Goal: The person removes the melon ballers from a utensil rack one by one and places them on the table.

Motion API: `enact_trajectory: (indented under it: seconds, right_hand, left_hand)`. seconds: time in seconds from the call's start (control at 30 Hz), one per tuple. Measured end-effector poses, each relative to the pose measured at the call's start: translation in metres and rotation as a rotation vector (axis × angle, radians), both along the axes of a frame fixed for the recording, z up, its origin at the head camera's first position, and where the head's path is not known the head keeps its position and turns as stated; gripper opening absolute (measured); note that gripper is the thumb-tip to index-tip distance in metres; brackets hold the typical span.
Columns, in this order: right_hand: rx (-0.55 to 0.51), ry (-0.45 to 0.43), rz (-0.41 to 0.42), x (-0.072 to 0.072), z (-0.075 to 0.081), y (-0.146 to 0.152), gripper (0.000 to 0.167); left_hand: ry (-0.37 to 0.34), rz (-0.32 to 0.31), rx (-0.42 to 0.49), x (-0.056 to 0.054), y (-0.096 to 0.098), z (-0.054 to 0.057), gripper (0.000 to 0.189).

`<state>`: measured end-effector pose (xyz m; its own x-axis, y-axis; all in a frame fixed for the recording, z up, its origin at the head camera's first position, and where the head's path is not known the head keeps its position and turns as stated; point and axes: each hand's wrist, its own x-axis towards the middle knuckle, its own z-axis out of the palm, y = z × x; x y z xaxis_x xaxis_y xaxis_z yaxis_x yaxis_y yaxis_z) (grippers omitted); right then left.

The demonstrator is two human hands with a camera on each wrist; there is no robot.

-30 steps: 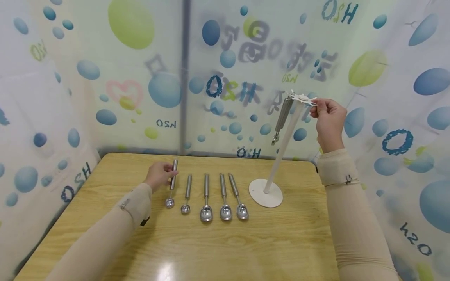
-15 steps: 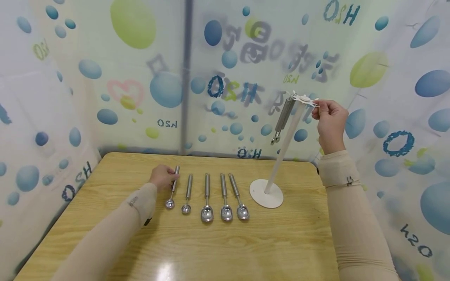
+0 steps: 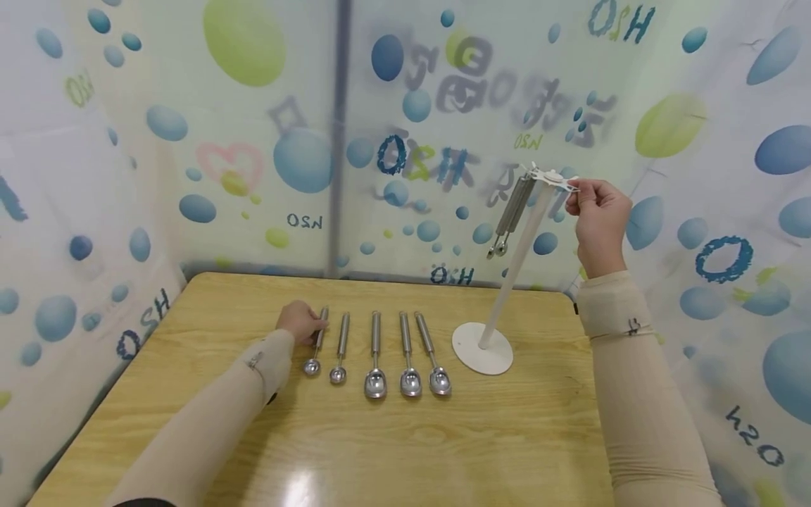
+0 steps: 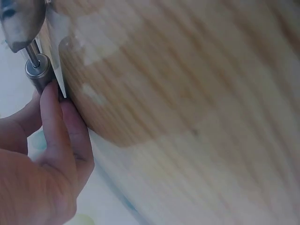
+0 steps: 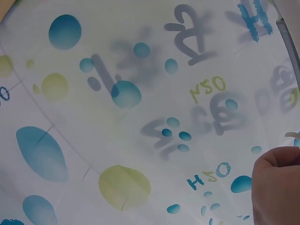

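At the left end of a row of metal scoops, my left hand [image 3: 299,324] grips the handle of a small round scoop [image 3: 312,367], low at the table. In the left wrist view, thumb and fingers close round its steel handle [image 4: 39,70] beside the wood surface. Right of it lie another small round scoop [image 3: 338,374] and larger oval scoops [image 3: 376,384]. My right hand [image 3: 598,222] pinches an arm of the white hook top [image 3: 552,178] on a tilted stand [image 3: 510,282]. Several long-handled metal utensils [image 3: 514,208] hang from that top's left side.
The stand's round white base [image 3: 483,348] sits on the wooden table [image 3: 380,451], right of the scoops. Behind and on both sides rises a patterned curtain [image 3: 253,176] with bubbles and lettering, close to the table's back edge.
My left hand has lowered the small scoop's handle toward the table and shifted slightly right. The hanging utensils have swung a little apart. My right hand keeps its hold on the stand's top.
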<state>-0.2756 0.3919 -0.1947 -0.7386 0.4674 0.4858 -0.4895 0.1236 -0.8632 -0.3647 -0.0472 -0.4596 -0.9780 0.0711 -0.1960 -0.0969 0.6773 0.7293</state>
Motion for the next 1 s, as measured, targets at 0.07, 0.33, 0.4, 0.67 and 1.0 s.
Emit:
enact_trajectory:
  seconds: [0.07, 0.33, 0.4, 0.67, 1.0]
  right_hand:
    - [-0.003, 0.006, 0.001, 0.000, 0.000, 0.001, 0.023]
    - [-0.008, -0.005, -0.003, 0.000, -0.001, 0.002, 0.023]
    - [-0.007, -0.010, -0.002, -0.001, -0.001, 0.002, 0.024]
    - [-0.019, -0.003, -0.007, -0.002, -0.002, 0.004, 0.023]
    - [0.000, -0.004, 0.054, -0.004, 0.000, 0.005, 0.022]
  left_hand:
    - [-0.003, 0.000, 0.001, -0.001, 0.002, 0.000, 0.023]
    - [-0.010, -0.006, -0.035, -0.003, 0.008, 0.001, 0.022]
    - [-0.021, -0.002, -0.047, -0.004, 0.009, 0.002, 0.024]
    - [-0.012, -0.029, -0.092, -0.004, 0.007, 0.004, 0.037]
    - [0.119, -0.116, -0.222, 0.001, -0.005, 0.020, 0.043]
